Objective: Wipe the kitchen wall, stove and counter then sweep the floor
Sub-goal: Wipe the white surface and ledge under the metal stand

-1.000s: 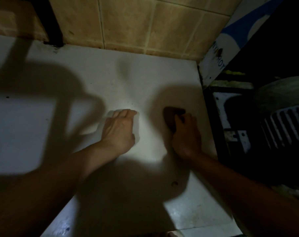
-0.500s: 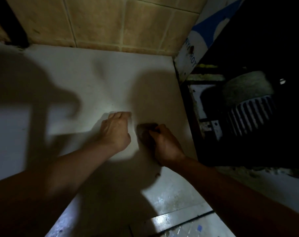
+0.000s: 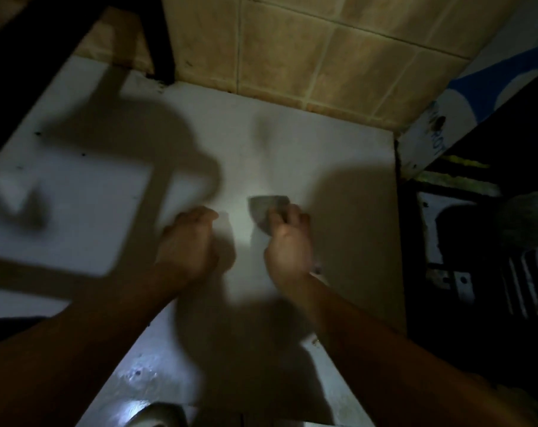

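White smooth counter (image 3: 307, 155), possibly cloth wad (image 3: 266, 209)

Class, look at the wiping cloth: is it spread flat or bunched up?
Bunched. The cloth is gripped in the right hand, only a crumpled wad showing on the counter.

a dim home kitchen. a white counter (image 3: 307, 155) fills the middle and meets a wall of tan glazed tiles (image 3: 292, 50) at 12 o'clock. at 3 o'clock, beside the counter's edge, sits a dark stove (image 3: 464, 241) with white-striped metal parts.
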Demonstrator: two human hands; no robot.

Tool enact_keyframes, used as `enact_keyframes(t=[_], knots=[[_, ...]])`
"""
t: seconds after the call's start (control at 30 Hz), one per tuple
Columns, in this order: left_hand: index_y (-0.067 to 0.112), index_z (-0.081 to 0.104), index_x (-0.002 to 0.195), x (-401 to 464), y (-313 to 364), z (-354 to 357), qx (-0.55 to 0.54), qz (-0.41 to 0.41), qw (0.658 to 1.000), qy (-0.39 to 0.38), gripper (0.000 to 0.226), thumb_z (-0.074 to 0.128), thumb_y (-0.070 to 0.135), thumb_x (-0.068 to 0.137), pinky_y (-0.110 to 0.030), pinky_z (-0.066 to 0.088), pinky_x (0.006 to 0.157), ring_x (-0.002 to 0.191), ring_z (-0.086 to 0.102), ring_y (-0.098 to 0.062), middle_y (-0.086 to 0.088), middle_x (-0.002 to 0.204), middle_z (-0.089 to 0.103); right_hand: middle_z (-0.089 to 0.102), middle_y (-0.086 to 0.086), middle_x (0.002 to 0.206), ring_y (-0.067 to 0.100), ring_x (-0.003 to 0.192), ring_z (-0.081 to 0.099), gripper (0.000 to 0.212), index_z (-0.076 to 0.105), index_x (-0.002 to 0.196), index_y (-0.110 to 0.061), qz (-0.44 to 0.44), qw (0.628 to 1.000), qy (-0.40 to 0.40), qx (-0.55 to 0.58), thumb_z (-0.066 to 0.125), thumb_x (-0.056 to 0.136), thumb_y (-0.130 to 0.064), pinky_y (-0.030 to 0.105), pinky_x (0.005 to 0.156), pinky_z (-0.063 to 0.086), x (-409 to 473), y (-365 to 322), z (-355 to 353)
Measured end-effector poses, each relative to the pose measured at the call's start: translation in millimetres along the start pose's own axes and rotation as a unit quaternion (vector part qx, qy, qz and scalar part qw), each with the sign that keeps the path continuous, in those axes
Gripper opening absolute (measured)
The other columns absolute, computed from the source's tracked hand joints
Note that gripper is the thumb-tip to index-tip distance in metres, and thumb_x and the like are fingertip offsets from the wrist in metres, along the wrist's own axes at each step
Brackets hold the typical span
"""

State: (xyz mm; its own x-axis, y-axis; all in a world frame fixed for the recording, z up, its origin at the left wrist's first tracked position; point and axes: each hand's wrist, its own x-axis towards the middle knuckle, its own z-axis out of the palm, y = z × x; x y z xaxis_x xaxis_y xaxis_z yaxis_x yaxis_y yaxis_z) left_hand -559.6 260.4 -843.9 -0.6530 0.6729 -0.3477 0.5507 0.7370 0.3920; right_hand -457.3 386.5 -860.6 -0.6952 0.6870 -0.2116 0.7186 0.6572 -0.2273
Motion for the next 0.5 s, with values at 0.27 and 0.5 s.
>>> enact_keyframes(t=[0.27,0.5], knots=[[0.019,0.022,0.147,-30,-35,-12,0.146,-0.040,0.984,-0.092,0.069,0.055,0.017,0.086,-0.041,0.035,0.106,0.134,0.033,-0.026,-0.003,0.152,0.025,0.040,0.013,0.133,0.029,0.121,0.036,0.051,0.047,0.135,-0.016,-0.104,0.993,0.042,0.040,0.050,0.085,-0.003,0.040,0.098,0.037,8,2,9],[0.026,0.008,0.151,-33,-29,-23,0.162,-0.046,0.976,-0.135,0.080,0.056,0.014,0.087,-0.041,0.030,0.111,0.142,0.019,-0.022,0.005,0.159,0.005,0.065,0.020,0.094,0.036,0.083,0.062,0.030,0.071,0.096,-0.001,-0.117,0.980,0.153,-0.060,0.068,0.067,0.003,0.039,0.073,0.055,13,-11,24]])
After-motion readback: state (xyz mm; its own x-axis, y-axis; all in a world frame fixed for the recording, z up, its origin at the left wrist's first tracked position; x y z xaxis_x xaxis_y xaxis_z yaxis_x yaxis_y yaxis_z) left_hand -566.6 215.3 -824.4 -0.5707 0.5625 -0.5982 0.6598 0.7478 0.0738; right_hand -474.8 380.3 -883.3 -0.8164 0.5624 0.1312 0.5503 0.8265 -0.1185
